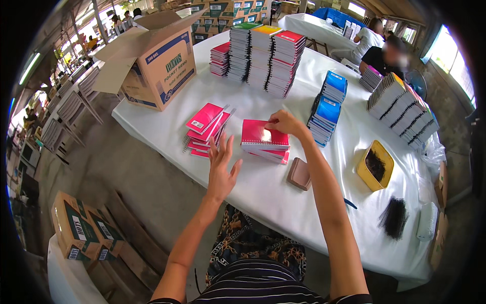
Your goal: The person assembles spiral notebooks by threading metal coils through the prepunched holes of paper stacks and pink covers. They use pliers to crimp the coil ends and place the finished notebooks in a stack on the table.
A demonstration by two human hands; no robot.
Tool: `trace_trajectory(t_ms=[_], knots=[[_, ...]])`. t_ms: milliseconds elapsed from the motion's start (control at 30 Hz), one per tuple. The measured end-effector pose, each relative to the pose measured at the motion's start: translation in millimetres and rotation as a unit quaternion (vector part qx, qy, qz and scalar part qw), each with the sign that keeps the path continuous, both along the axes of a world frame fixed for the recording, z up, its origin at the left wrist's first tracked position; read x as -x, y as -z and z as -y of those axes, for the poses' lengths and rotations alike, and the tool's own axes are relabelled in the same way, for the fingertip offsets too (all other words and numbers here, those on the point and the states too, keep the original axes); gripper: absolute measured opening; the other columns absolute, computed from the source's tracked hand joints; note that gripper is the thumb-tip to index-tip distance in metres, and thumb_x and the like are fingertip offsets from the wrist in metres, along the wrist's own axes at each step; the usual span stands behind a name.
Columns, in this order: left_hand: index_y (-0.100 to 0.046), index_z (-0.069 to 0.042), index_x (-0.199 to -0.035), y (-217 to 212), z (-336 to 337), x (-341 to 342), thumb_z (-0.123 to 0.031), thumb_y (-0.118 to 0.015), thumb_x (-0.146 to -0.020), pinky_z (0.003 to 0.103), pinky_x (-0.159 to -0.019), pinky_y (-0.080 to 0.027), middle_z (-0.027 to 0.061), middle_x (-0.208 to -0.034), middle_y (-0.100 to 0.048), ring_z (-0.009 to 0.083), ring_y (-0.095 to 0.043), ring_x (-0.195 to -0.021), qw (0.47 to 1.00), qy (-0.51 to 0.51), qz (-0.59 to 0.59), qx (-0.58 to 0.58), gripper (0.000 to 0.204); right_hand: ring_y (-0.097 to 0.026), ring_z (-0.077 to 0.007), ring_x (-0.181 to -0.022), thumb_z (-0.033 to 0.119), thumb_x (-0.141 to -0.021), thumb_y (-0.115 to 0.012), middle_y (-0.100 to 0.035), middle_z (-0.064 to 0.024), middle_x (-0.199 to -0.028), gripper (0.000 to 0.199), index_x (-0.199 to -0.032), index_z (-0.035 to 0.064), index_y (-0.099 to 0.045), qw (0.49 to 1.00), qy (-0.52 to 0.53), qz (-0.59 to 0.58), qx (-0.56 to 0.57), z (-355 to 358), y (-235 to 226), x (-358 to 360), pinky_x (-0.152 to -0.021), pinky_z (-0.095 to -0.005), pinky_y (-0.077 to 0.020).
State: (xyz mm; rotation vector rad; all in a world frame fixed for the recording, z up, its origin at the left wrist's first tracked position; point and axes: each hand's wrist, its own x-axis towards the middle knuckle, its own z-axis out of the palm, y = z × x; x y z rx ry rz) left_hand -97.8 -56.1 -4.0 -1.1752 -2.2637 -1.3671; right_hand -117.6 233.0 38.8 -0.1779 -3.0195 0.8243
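Observation:
My right hand rests over the far right part of a short stack of pink-red notebooks. Its fingers are pinched together at the top cover, and what they hold, if anything, is hidden. A row of small holes runs along the top notebook's near edge. Just left of that stack hovers my left hand, fingers spread and holding nothing. Beside it lies a looser pile of pink-red spiral notebooks, stacked unevenly with coils sticking out. Near my right forearm sits a brownish-pink block.
Tall notebook stacks and an open carton stand at the back. Rightward are blue notebooks, a yellow tub of dark wiry pieces, loose black coils and more stacks. A person sits beyond the white-covered table.

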Motion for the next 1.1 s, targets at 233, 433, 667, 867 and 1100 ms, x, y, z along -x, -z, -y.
trace_trajectory(t_ms=[233, 433, 667, 867, 1100], knots=[[-0.032, -0.008, -0.15, 15, 28, -30, -0.007, -0.059, -0.091, 0.04, -0.114, -0.024, 0.0118, -0.157, -0.028, 0.0328, -0.013, -0.147, 0.992, -0.035, 0.101, -0.067, 0.064, -0.066, -0.0245, -0.071, 0.029, -0.077, -0.076, -0.07, -0.0135, -0.08, 0.031, -0.093, 0.0022, -0.072, 0.996, 0.034, 0.017, 0.077, -4, -6, 9, -0.066, -0.0372, -0.0522], [-0.038, -0.011, -0.147, 8, 6, -56, -0.005, -0.059, -0.091, 0.044, -0.113, -0.028, 0.0131, -0.154, -0.033, 0.0363, -0.017, -0.146, 0.988, 0.021, 0.12, -0.097, 0.06, -0.067, -0.0346, -0.077, 0.025, -0.075, -0.076, -0.068, -0.0203, -0.081, 0.028, -0.086, -0.0005, -0.07, 0.995, 0.078, -0.064, -0.006, -12, -3, -2, -0.069, -0.042, -0.0509], [-0.04, -0.012, -0.146, 9, -21, -54, -0.005, -0.061, -0.09, 0.044, -0.114, -0.028, 0.0105, -0.153, -0.036, 0.0355, -0.019, -0.146, 0.988, 0.068, 0.095, -0.096, 0.061, -0.066, -0.0349, -0.076, 0.024, -0.074, -0.076, -0.067, -0.0213, -0.08, 0.029, -0.086, -0.0016, -0.069, 0.991, 0.068, -0.114, 0.013, -22, -2, -7, -0.068, -0.0423, -0.0506], [-0.027, -0.007, -0.151, -4, -40, -69, -0.009, -0.065, -0.09, 0.041, -0.115, -0.024, 0.0144, -0.156, -0.027, 0.0315, -0.017, -0.146, 0.974, 0.082, 0.149, -0.148, 0.072, -0.064, -0.0249, -0.07, 0.019, -0.078, -0.073, -0.067, -0.0168, -0.076, 0.025, -0.089, -0.0028, -0.068, 0.959, 0.171, -0.213, 0.073, -24, -17, -36, -0.064, -0.0378, -0.0485], [-0.015, -0.002, -0.153, -17, -77, -97, -0.01, -0.065, -0.091, 0.034, -0.112, -0.029, 0.0145, -0.156, -0.026, 0.0215, -0.028, -0.142, 0.864, 0.181, 0.344, -0.32, 0.079, -0.059, -0.011, -0.085, 0.017, -0.097, -0.059, -0.064, -0.0018, -0.093, 0.008, -0.094, 0.0096, -0.059, 0.547, 0.187, -0.388, 0.718, 100, 9, -153, -0.079, -0.0291, -0.047]])
